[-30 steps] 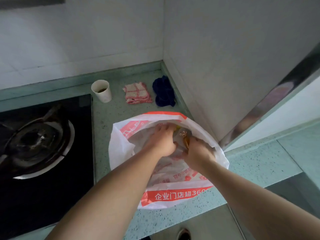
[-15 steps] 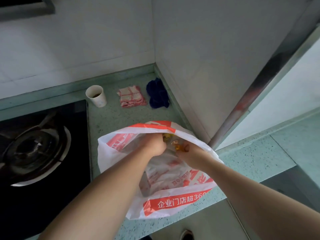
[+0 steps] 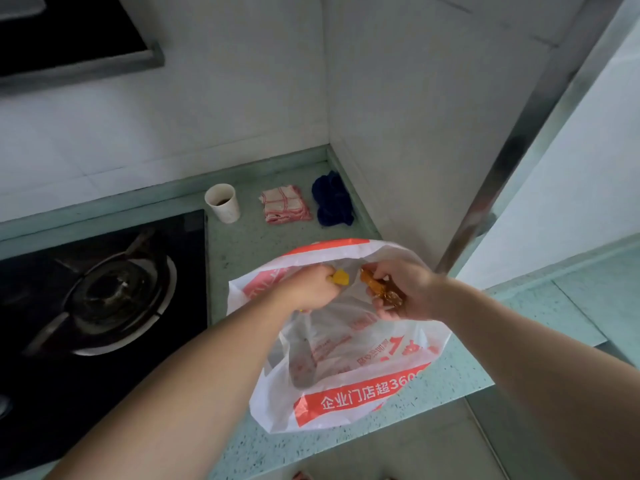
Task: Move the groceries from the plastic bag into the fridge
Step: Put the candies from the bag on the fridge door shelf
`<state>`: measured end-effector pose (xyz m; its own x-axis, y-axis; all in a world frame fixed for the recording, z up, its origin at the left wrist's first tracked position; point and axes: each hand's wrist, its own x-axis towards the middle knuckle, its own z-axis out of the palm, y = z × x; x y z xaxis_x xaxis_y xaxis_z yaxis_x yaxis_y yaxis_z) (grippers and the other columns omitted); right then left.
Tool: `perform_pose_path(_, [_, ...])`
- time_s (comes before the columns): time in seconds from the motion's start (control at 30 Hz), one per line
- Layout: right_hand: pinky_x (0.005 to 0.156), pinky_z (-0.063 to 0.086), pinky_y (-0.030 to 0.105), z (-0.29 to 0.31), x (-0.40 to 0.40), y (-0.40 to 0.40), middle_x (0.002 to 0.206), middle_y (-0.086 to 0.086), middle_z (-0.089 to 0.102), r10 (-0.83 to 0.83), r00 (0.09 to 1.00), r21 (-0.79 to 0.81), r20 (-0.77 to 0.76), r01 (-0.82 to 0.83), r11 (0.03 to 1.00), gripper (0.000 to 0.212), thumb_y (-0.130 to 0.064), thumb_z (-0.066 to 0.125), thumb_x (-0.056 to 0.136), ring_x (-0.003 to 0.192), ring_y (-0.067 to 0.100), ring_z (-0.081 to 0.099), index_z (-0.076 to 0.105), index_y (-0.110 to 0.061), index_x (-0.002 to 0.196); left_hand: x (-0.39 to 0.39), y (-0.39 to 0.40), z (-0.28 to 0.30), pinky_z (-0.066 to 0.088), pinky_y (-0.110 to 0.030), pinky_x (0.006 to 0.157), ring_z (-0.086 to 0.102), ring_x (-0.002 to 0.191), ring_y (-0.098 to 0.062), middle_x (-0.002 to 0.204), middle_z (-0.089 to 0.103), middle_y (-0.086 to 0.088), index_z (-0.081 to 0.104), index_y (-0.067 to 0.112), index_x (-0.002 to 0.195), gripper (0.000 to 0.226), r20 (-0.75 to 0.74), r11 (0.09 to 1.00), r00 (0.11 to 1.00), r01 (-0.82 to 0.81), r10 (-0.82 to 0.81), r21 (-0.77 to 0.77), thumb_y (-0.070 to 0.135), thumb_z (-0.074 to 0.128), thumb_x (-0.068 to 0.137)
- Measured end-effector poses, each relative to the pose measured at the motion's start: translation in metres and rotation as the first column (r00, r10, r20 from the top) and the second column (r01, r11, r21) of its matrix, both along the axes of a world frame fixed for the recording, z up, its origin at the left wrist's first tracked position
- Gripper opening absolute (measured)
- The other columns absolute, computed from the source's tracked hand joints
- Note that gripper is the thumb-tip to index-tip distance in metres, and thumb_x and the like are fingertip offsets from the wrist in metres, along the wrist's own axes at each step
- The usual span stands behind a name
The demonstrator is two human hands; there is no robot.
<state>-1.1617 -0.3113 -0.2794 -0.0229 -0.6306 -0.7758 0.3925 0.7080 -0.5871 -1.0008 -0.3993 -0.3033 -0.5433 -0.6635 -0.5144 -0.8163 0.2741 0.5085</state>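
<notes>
two hands over the mouth of the white and orange plastic bag point(image 3: 346, 386) on the green counter point(image 3: 408, 410). left hand point(image 3: 308, 289) has fingers curled around a yellow item point(image 3: 340, 278), right hand point(image 3: 405, 289) grips a brown packet point(image 3: 382, 291). past the fingers: a paper cup point(image 3: 223, 202), folded checked cloth point(image 3: 285, 204), blue rag point(image 3: 332, 199). left of them, the gas hob point(image 3: 114, 289).

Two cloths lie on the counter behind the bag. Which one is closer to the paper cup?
The folded red-and-white checked cloth. It lies next to the paper cup; the dark blue cloth is crumpled in the wall corner, farther away.
</notes>
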Motion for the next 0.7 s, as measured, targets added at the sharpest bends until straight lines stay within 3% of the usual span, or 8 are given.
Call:
perform_pose_path(0.07, [0.042,0.035,0.020,0.003,-0.004,0.002,0.066,0.009,0.047,0.076,0.997,-0.009,-0.005,-0.076,0.997,0.015,-0.012,0.036,0.091,0.050,0.015,0.037,0.050,-0.006,0.093,0.005,0.002,0.011,0.039,-0.024,0.052,0.054,0.065,-0.023,0.079,0.059,-0.005,0.060,0.017,0.098,0.016,0.008,0.998,1.000,-0.014,0.013,0.063,0.027,0.052,0.087])
perform_pose_path(0.17, [0.044,0.025,0.019,0.014,-0.003,0.002,0.061,0.001,0.042,0.210,0.977,-0.054,-0.048,-0.212,0.976,0.024,-0.027,0.048,0.094,0.049,0.011,0.029,0.056,-0.013,0.077,0.011,0.004,0.026,0.032,-0.022,0.046,0.046,0.056,-0.020,0.075,0.051,-0.005,0.058,0.014,0.087,0.017,-0.010,0.983,1.000,-0.010,0.012,0.182,0.031,0.059,0.088])
perform_pose_path(0.27, [0.045,0.035,0.021,0.027,0.002,0.002,0.059,-0.001,0.037,0.204,0.976,-0.140,-0.076,-0.213,0.967,0.021,-0.031,0.062,0.091,0.051,0.012,0.026,0.055,-0.016,0.078,0.017,0.007,0.037,0.029,-0.020,0.043,0.038,0.047,-0.015,0.066,0.046,-0.001,0.060,0.015,0.084,0.026,-0.053,0.970,0.994,-0.084,0.099,0.226,0.039,0.054,0.092])
perform_pose_path(0.37, [0.062,0.049,0.030,0.040,0.005,0.003,0.068,0.004,0.050,0.208,0.973,-0.183,-0.102,-0.224,0.957,0.015,-0.028,0.058,0.094,0.052,0.015,0.038,0.058,-0.014,0.089,0.026,0.010,0.044,0.031,-0.022,0.042,0.041,0.043,-0.015,0.064,0.045,-0.003,0.055,0.017,0.076,0.029,-0.106,0.979,0.980,-0.154,0.169,0.133,0.039,0.053,0.094])
perform_pose_path(0.5, [0.047,0.035,0.022,0.061,0.009,0.010,0.068,0.006,0.048,0.242,0.969,-0.180,-0.050,-0.247,0.952,0.010,-0.019,0.049,0.092,0.049,0.014,0.036,0.049,-0.009,0.090,0.034,0.011,0.059,0.037,-0.023,0.044,0.048,0.045,-0.017,0.068,0.048,-0.005,0.056,0.027,0.078,0.023,-0.202,0.979,0.958,-0.200,0.205,0.041,0.039,0.049,0.096])
perform_pose_path(0.6, [0.043,0.022,0.021,0.082,0.013,0.022,0.061,0.002,0.049,0.261,0.929,-0.138,-0.263,-0.305,0.942,0.022,-0.029,0.044,0.095,0.043,0.011,0.032,0.048,-0.012,0.081,0.029,0.010,0.073,0.039,-0.032,0.056,0.047,0.056,-0.018,0.064,0.050,-0.003,0.062,0.027,0.070,0.030,-0.283,0.988,0.948,-0.153,0.143,-0.015,0.041,0.052,0.095])
perform_pose_path(0.7, [0.045,0.017,0.024,0.101,0.016,0.043,0.056,-0.004,0.043,0.296,0.845,-0.090,-0.446,-0.371,0.924,0.033,-0.044,0.051,0.093,0.044,0.011,0.027,0.048,-0.017,0.073,0.021,0.016,0.085,0.028,-0.025,0.046,0.036,0.046,-0.017,0.054,0.042,0.001,0.058,0.024,0.066,0.033,-0.321,0.992,0.939,-0.120,0.125,0.035,0.042,0.055,0.093])
